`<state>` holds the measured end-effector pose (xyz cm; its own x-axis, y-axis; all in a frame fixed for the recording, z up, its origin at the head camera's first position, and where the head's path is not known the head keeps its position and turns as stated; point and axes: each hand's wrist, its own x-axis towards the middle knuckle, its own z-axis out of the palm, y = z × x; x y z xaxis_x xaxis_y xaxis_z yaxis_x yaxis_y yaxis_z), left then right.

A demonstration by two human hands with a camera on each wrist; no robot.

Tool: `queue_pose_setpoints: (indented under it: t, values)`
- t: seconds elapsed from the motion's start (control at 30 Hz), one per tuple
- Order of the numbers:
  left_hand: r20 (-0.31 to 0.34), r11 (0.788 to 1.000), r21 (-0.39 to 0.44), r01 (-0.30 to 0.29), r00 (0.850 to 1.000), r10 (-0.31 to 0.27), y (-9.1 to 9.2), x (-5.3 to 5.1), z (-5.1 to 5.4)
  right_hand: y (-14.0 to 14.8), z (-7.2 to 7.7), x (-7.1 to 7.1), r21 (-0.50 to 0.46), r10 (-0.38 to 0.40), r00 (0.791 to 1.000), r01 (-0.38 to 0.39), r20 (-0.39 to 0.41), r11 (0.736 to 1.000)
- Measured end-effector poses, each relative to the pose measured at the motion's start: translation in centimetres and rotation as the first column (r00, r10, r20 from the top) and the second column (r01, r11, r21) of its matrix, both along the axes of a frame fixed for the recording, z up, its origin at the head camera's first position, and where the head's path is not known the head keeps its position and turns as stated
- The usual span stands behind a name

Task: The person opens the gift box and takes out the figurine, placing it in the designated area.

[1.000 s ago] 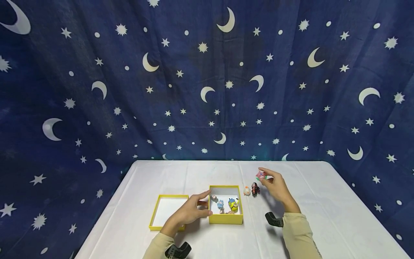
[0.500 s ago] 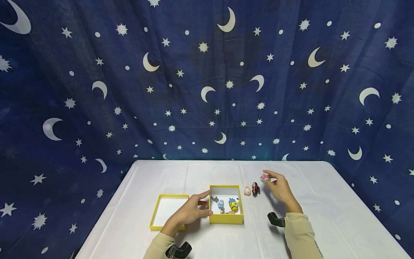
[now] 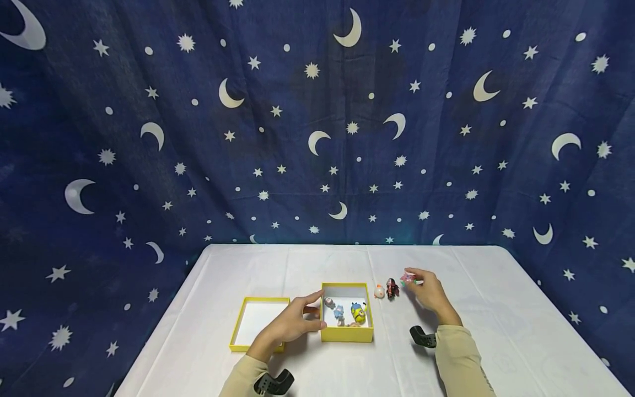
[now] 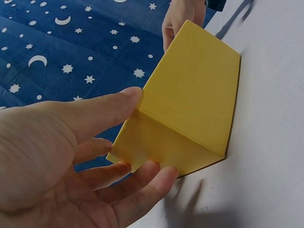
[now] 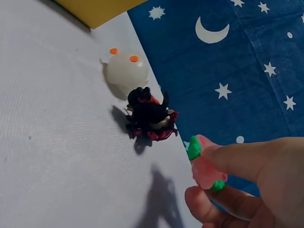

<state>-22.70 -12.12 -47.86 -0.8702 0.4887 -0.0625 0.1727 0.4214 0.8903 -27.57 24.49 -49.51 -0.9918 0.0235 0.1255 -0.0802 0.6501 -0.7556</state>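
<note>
The right hand holds a pink toy with small green parts, pinched between the thumb and the fingers. This toy is at the right end of a short row, near the dark doll; I cannot tell if it touches the table. Next to the doll, just beside it on the side of the box, there is a white toy with orange spots.

The left hand grips the yellow box at its left side: the thumb is at the near corner, and the other fingertips press against the left wall. The box is without its cover and white inside. In it lie a yellow and blue toy near the right wall, a pale blue toy and a brownish toy near the left wall. To the left of the box lies the shallow lid, partly hidden behind the left hand. Behind the table hangs a dark blue curtain with moons and stars.
</note>
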Motion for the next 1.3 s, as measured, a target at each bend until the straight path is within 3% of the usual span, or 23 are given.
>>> queue_pose_setpoints:
  t: [0.37,0.7,1.03,1.3]
  values:
    - [-0.013,0.999,0.036,0.026,1.0,-0.025,-0.2,0.0,0.0,0.0,-0.9,-0.2,0.17,-0.003,0.997,-0.009,0.074,0.985]
    - [-0.004,0.998,0.047,0.031,1.0,-0.031,-0.2,0.0,0.0,-0.2,-0.6,-0.2,0.239,-0.012,0.996,-0.01,0.092,0.971]
    - [-0.006,0.999,0.041,0.024,1.0,-0.024,-0.2,-0.1,-0.1,-0.1,0.2,0.1,0.214,-0.048,0.993,0.024,0.107,0.976]
    - [0.017,1.0,0.0,-0.017,1.0,0.017,0.0,0.0,-0.1,-0.2,1.3,0.2,0.136,-0.039,0.999,0.033,0.037,0.99]
